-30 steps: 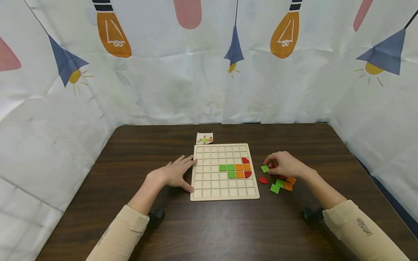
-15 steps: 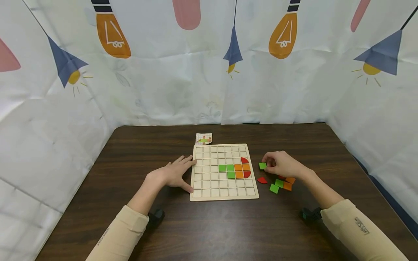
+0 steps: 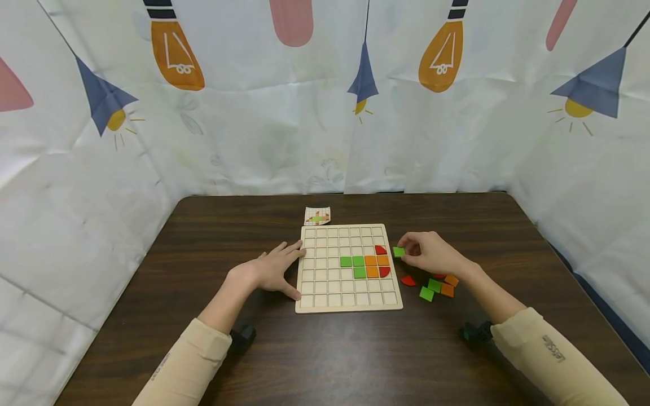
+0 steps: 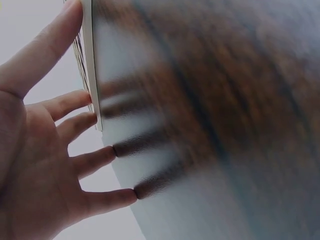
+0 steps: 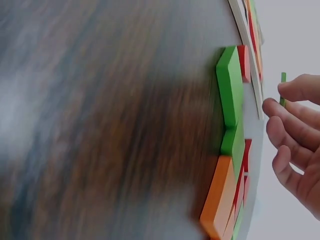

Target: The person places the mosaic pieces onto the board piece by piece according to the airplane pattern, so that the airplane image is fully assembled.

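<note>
A pale wooden grid board (image 3: 325, 287) lies mid-table, with green and orange square tiles and red quarter-round tiles set in its right half. My left hand (image 3: 269, 270) rests along the board's left edge, fingers spread; in the left wrist view thumb and two fingers touch the edge while the other fingertips meet the tabletop. Just off the board's right edge, my right hand (image 3: 431, 252) pinches a green square tile (image 3: 398, 252) between thumb and forefinger. The right wrist view shows that tile (image 5: 283, 80) edge-on, held above the table.
Right of the board lie loose tiles: a red quarter-round (image 3: 408, 281), green squares (image 3: 426, 294), orange squares (image 3: 447, 290) and some red partly hidden under the right hand. A small printed pattern card (image 3: 317, 216) sits behind the board. A patterned curtain (image 3: 284, 141) hangs beyond the table.
My right hand has carried the green square tile leftward and slightly away from me, from beside the loose tiles to near the board's right edge. The left hand has stayed put.
</note>
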A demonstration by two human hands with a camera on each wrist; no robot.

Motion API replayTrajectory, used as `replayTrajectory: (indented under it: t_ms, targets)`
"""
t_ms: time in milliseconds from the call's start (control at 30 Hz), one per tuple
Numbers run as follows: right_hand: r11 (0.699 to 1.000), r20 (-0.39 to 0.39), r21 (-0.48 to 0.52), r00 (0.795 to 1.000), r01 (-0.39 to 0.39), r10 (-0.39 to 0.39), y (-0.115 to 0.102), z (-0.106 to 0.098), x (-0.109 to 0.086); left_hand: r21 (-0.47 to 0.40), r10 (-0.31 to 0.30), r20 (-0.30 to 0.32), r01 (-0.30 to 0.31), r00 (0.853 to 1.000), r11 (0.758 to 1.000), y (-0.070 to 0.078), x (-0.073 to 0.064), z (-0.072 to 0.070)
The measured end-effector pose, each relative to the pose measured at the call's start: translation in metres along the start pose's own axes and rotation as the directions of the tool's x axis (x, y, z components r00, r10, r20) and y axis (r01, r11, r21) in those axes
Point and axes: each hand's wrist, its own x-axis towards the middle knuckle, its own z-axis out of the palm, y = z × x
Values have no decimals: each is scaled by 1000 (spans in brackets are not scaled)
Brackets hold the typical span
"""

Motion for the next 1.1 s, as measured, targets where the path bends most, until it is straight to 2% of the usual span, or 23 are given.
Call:
replayTrajectory:
  t_ms: [700, 1100]
  targets:
    - [996, 26, 37, 997, 76, -77, -34, 23, 28, -6, -10, 10, 10, 1000, 1000, 1, 1, -1]
    - [991, 47, 114, 996, 68, -74, -51, 39, 38, -14, -16, 11, 16, 1000, 1000, 2, 1, -1]
